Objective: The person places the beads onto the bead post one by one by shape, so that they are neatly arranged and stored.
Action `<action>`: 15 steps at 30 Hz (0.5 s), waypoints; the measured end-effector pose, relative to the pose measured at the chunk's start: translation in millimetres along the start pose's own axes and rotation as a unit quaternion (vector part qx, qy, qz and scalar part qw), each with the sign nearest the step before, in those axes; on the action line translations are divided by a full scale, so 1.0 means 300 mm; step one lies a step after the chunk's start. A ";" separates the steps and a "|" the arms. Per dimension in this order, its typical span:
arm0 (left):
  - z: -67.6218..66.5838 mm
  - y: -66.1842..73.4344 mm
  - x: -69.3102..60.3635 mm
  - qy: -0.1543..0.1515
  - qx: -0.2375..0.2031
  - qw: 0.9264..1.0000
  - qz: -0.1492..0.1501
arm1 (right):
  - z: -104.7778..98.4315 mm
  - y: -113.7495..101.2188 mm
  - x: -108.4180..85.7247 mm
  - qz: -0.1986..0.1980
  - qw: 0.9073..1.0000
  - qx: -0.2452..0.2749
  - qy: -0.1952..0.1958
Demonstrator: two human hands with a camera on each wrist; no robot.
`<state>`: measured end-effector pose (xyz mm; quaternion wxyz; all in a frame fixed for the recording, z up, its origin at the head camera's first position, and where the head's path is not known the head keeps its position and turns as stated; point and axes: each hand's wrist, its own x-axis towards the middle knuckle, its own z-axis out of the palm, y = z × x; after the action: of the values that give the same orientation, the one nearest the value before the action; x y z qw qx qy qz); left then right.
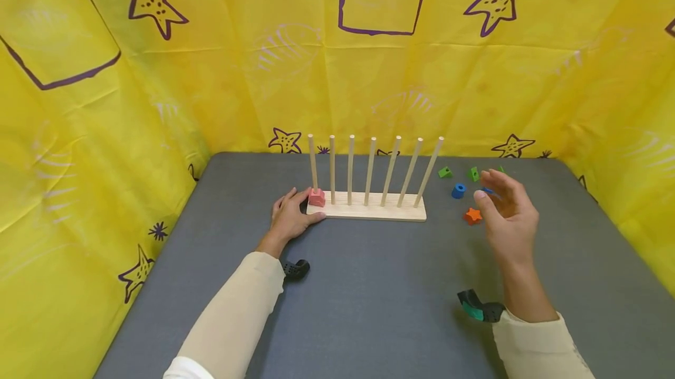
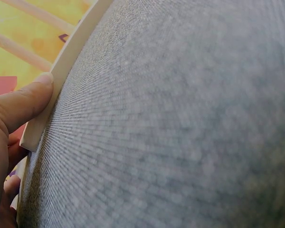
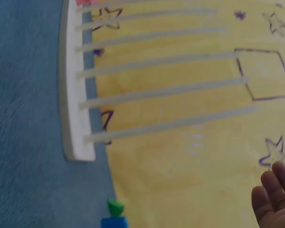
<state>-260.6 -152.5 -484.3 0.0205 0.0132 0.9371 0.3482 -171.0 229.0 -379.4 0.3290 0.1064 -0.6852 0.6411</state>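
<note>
A wooden peg board (image 1: 366, 213) with several upright pegs stands on the grey table. Over its leftmost peg sits a pink block (image 1: 317, 198), down on the base. My left hand (image 1: 292, 215) grips the board's left end, its thumb (image 2: 31, 102) against the front edge and the other fingers round the far side. Raised near the loose blocks, my right hand (image 1: 510, 215) has relaxed, slightly bent fingers and nothing visible in it. Closest to it are an orange star block (image 1: 473, 216) and a blue cylinder block (image 1: 459, 191) with a hole.
Green blocks (image 1: 445, 172) lie behind the blue cylinder, one partly hidden by the right hand. Another blue piece (image 1: 488, 190) shows beside that hand's fingers. A yellow patterned cloth (image 1: 327, 86) encloses the table (image 1: 379, 297) at the back and sides.
</note>
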 end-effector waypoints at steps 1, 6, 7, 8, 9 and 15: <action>-0.001 0.000 0.000 0.000 0.001 1.000 0.000 | -0.008 0.010 -0.001 0.010 1.000 -0.019 0.006; -0.002 0.000 0.000 -0.003 0.007 1.000 0.000 | -0.040 0.070 -0.008 0.071 0.995 -0.064 0.035; -0.001 0.000 0.001 -0.003 0.008 1.000 0.001 | -0.045 0.082 -0.010 0.085 0.994 -0.063 0.041; -0.001 0.000 0.001 -0.003 0.009 1.000 0.002 | -0.049 0.095 -0.011 0.098 0.993 -0.054 0.048; -0.001 -0.001 0.002 -0.002 0.009 1.000 0.004 | -0.053 0.107 -0.012 0.111 0.991 -0.045 0.055; -0.002 0.000 0.000 -0.003 0.007 1.000 0.003 | -0.076 0.186 -0.020 0.171 0.981 -0.010 0.092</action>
<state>-260.6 -152.9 -483.9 0.0220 0.0172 0.9393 0.3420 -191.0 257.6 -428.8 0.2775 -0.0753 -0.6662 0.6882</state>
